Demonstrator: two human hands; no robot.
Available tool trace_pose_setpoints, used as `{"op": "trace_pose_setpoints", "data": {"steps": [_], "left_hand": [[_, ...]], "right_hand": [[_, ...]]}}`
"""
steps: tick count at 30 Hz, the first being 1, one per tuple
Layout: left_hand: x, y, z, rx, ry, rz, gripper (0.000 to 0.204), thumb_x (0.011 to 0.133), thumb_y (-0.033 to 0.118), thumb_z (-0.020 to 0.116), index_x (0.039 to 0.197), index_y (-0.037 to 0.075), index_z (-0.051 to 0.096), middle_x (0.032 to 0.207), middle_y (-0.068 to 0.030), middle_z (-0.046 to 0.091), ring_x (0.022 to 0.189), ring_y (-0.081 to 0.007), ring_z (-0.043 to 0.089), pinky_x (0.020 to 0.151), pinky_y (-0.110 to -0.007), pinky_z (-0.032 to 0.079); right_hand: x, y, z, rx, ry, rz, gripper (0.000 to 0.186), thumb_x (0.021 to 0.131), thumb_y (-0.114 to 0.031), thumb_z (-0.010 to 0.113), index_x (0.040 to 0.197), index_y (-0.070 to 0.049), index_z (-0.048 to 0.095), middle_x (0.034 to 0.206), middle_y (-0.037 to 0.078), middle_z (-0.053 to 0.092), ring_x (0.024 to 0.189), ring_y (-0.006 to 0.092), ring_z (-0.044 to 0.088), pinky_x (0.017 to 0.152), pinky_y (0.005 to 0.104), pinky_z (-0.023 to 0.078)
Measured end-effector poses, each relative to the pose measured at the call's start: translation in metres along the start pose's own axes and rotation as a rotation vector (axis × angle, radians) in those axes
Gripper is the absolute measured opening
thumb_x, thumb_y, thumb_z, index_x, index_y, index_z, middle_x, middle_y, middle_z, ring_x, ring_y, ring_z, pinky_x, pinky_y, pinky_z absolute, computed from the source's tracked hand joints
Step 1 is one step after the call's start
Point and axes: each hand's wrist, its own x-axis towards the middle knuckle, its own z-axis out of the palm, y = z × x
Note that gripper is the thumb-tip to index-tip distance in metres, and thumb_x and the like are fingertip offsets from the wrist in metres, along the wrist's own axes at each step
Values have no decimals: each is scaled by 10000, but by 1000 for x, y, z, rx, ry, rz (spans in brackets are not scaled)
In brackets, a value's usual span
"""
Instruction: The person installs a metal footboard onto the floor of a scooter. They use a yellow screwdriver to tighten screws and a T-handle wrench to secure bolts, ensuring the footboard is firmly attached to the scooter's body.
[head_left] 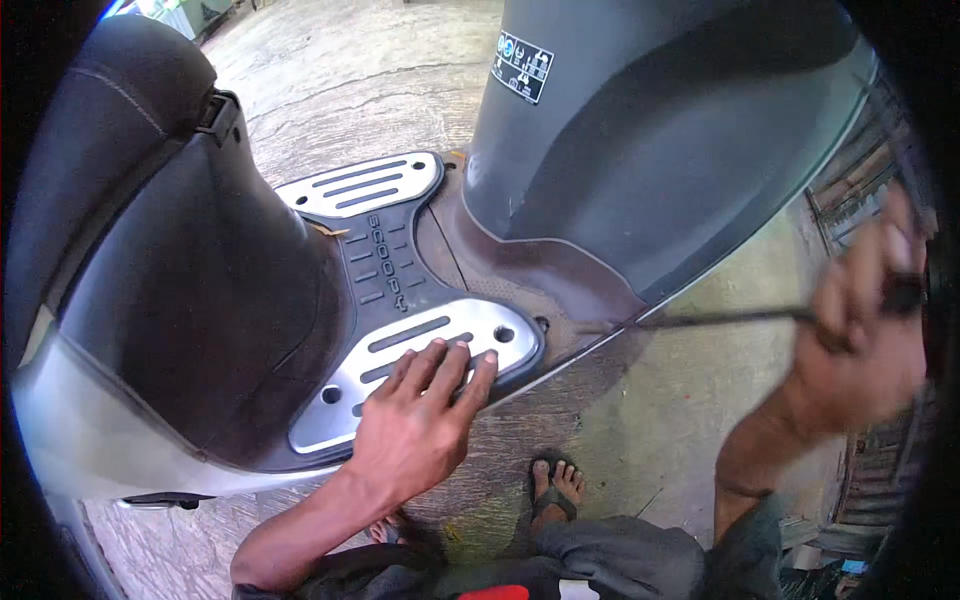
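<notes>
My left hand [415, 430] lies with its fingers stretched out on the near silver plate [335, 420] of a scooter's footboard mat. This plate has dark slots and round holes. My right hand [860, 300], partly smeared by motion, is wrapped round a long thin dark rod-like tool [730, 318]. A black end of the tool [903, 293] shows beside the fingers. Its shaft points left over the scooter's edge to the brown footboard [500, 285], near a small dark hole [543, 325]. Whether the tip touches the footboard, I cannot tell. The black rubber mat [385, 255] joins both plates.
The scooter's dark seat [130, 75] and lower body [200, 290] stand at left, its grey front panel [640, 130] at upper right. A far silver plate [370, 185] lies across the footboard. Below is rough concrete floor [640, 440] with my sandalled foot [555, 485].
</notes>
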Motion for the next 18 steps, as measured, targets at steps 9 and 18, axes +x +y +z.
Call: {"op": "trace_pose_setpoints", "data": {"steps": [9,18], "left_hand": [[-17,-6,2,55,-4,41,528,794,102,731,1315,93,648,1245,-137,666,1178,-345,643,908,-474,582],[-11,-1,-7,1,-31,1,455,836,128,739,1284,92,666,1199,-130,680,1142,-333,663,860,-451,591]], "right_hand": [[13,104,51,-384,283,-107,486,1088,-523,447,887,-83,493,794,39,513,453,36,368,372,209,278],[17,124,48,-468,298,-175,507,1104,-478,431,808,-86,556,646,-27,454,526,56,461,457,244,359]]}}
